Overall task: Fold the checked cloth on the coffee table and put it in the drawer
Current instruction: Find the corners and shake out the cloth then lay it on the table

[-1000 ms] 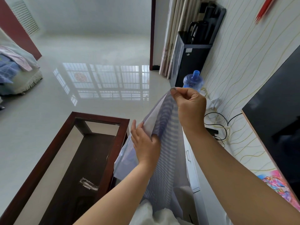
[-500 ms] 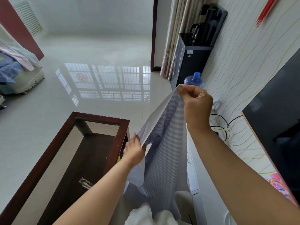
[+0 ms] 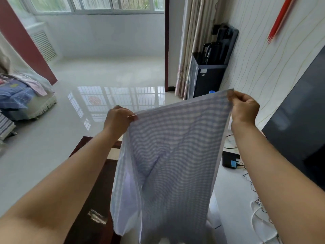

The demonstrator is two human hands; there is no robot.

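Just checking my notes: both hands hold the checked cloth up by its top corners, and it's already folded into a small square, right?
Not folded. The head view shows the left hand and right hand pinching the top corners of the checked cloth, which hangs spread open.

Blue-and-white checked cloth (image 3: 175,155), dark red-brown coffee table (image 3: 98,182), glossy pale grey floor (image 3: 70,120).
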